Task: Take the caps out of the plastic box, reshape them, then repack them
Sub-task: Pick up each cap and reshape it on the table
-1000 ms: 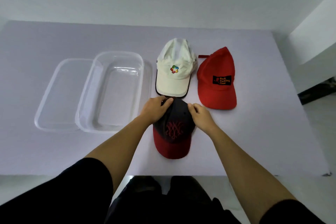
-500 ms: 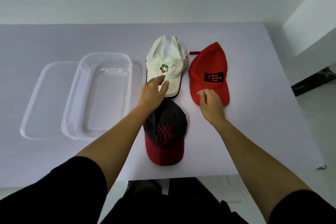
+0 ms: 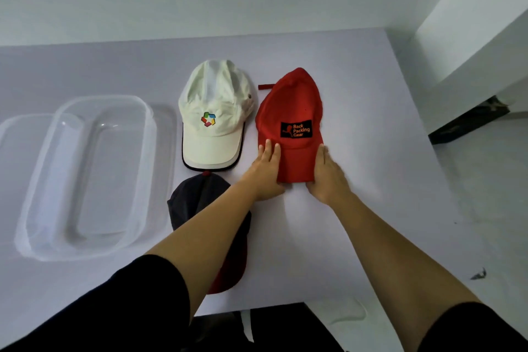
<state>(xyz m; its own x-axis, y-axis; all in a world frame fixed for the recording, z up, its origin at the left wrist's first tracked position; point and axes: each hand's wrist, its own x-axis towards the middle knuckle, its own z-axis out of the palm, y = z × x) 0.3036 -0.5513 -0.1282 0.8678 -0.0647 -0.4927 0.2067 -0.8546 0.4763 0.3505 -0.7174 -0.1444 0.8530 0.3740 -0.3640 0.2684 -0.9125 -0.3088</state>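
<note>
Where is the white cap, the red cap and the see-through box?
white cap (image 3: 213,100): head view, on its crown above the colourful logo.
red cap (image 3: 288,100): head view, on its crown above the black patch.
see-through box (image 3: 148,134): head view, on its right rim.

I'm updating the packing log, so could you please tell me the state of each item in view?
plastic box: open, empty.
lid: off, under the box.
white cap: flat on table, untouched.
red cap: brim pressed between both hands.
dark cap: on table, partly hidden by forearm.
left hand: on brim.
right hand: on brim.
</note>
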